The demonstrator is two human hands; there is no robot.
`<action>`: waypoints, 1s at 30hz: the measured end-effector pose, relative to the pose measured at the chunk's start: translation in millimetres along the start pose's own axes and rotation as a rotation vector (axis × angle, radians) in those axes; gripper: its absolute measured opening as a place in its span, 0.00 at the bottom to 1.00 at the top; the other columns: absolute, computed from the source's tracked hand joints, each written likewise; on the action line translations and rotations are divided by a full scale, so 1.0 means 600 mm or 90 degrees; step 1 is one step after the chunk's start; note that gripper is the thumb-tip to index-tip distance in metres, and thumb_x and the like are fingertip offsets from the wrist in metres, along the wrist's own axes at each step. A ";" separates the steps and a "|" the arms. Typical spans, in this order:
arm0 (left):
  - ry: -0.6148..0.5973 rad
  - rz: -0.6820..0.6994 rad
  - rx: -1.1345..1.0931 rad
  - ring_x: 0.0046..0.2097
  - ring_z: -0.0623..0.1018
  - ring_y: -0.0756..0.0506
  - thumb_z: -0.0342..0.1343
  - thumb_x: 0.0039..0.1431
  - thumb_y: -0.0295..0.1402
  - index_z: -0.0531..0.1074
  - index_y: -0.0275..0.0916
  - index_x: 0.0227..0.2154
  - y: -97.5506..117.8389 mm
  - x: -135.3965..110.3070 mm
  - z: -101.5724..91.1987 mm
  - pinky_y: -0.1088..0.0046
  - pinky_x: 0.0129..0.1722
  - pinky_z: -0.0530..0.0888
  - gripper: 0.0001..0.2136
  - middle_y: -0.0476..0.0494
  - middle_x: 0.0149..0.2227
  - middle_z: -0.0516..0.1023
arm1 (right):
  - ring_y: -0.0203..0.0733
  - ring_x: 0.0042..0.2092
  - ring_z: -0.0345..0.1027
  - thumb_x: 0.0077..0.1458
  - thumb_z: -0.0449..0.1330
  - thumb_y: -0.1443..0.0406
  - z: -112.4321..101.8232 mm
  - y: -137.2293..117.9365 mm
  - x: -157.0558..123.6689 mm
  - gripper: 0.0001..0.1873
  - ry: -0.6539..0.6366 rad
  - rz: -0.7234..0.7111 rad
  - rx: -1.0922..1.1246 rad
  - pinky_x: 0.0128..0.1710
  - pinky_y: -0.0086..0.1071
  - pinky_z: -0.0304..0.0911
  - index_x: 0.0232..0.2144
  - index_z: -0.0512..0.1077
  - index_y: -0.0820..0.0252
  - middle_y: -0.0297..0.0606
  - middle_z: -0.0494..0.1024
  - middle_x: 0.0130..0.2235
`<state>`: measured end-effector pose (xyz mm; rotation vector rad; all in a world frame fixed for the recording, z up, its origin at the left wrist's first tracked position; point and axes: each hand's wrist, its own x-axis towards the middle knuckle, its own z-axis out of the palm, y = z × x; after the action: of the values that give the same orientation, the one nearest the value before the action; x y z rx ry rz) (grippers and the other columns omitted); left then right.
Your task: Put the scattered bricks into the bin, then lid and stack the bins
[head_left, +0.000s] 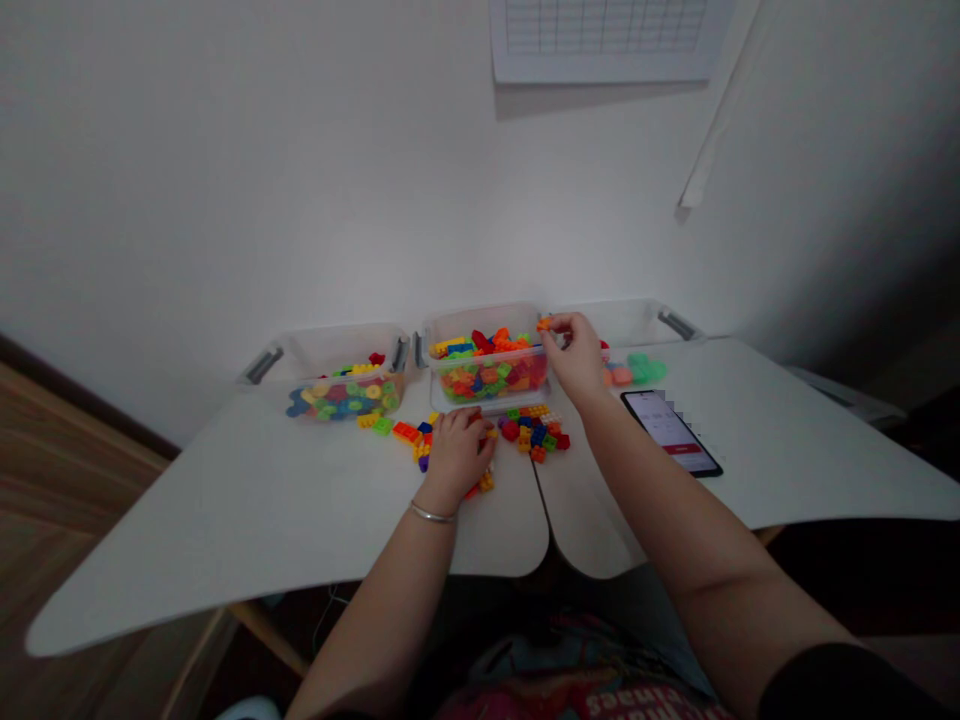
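My right hand pinches an orange building block at the right rim of the middle clear plastic box. Colourful blocks fill much of that box. Lower down, my left hand rests among loose blocks on the table, its fingers curled. A yellow bit shows by its thumb, but what the fingers hold is mostly hidden. Loose blocks lie to the left of this hand, and a small heap of mixed blocks lies to its right.
A left box holds more blocks, and a right box holds orange and green pieces. A phone lies on the white table beside my right forearm. A seam splits the tabletop near me. Behind the boxes stands the wall.
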<state>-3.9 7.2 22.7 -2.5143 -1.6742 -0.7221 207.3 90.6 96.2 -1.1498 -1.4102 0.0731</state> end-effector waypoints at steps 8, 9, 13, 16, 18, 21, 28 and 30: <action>-0.009 -0.002 0.005 0.56 0.69 0.38 0.55 0.59 0.35 0.77 0.42 0.42 -0.001 0.001 0.001 0.51 0.59 0.62 0.11 0.41 0.53 0.74 | 0.49 0.42 0.69 0.49 0.56 0.67 0.009 0.010 -0.001 0.03 -0.076 -0.044 -0.103 0.47 0.43 0.63 0.30 0.70 0.57 0.42 0.77 0.36; -0.011 -0.003 0.005 0.56 0.69 0.38 0.55 0.59 0.35 0.77 0.43 0.42 -0.001 0.001 0.001 0.51 0.59 0.62 0.11 0.42 0.53 0.74 | 0.49 0.42 0.69 0.49 0.57 0.67 0.007 0.011 -0.003 0.03 -0.072 -0.050 -0.091 0.47 0.43 0.63 0.30 0.70 0.57 0.42 0.77 0.36; -0.015 -0.008 0.005 0.56 0.69 0.38 0.54 0.60 0.35 0.77 0.43 0.42 -0.001 0.001 0.001 0.50 0.59 0.62 0.11 0.42 0.54 0.73 | 0.47 0.44 0.69 0.50 0.57 0.65 -0.016 0.013 -0.015 0.06 -0.045 -0.072 -0.019 0.46 0.41 0.65 0.33 0.71 0.57 0.42 0.77 0.39; -0.012 -0.006 0.006 0.55 0.69 0.38 0.54 0.60 0.36 0.77 0.43 0.42 0.000 0.000 -0.001 0.50 0.59 0.62 0.11 0.41 0.53 0.73 | 0.44 0.42 0.69 0.52 0.56 0.64 -0.046 0.016 -0.039 0.08 -0.025 -0.045 -0.005 0.43 0.39 0.66 0.35 0.71 0.58 0.41 0.77 0.40; -0.010 -0.007 0.004 0.55 0.69 0.38 0.54 0.60 0.35 0.77 0.42 0.42 0.001 -0.001 -0.003 0.50 0.59 0.62 0.10 0.41 0.53 0.73 | 0.42 0.37 0.69 0.53 0.56 0.62 -0.066 0.025 -0.063 0.09 -0.032 -0.007 -0.025 0.40 0.38 0.67 0.37 0.72 0.58 0.39 0.76 0.38; -0.007 -0.008 -0.001 0.55 0.69 0.38 0.54 0.60 0.36 0.77 0.42 0.42 0.004 -0.001 -0.005 0.51 0.59 0.63 0.10 0.41 0.53 0.74 | 0.40 0.32 0.68 0.53 0.56 0.62 -0.083 0.052 -0.108 0.10 -0.110 0.046 -0.058 0.34 0.36 0.66 0.36 0.73 0.59 0.39 0.76 0.35; 0.000 0.004 0.003 0.54 0.70 0.38 0.54 0.60 0.34 0.77 0.42 0.42 0.005 0.000 -0.004 0.53 0.58 0.65 0.10 0.41 0.52 0.74 | 0.47 0.49 0.70 0.51 0.56 0.71 -0.077 0.115 -0.169 0.14 -0.353 0.026 -0.146 0.53 0.44 0.63 0.40 0.77 0.58 0.43 0.79 0.46; 0.002 0.006 0.004 0.54 0.70 0.38 0.54 0.60 0.34 0.77 0.41 0.41 0.004 0.000 -0.003 0.54 0.57 0.65 0.10 0.41 0.52 0.74 | 0.47 0.49 0.71 0.52 0.56 0.71 -0.075 0.122 -0.171 0.15 -0.369 0.031 -0.156 0.53 0.44 0.63 0.41 0.76 0.58 0.42 0.79 0.46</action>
<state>-2.3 5.7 24.9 -2.5142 -1.6599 -0.7173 258.4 34.8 -13.9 -1.4355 -1.9405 0.2929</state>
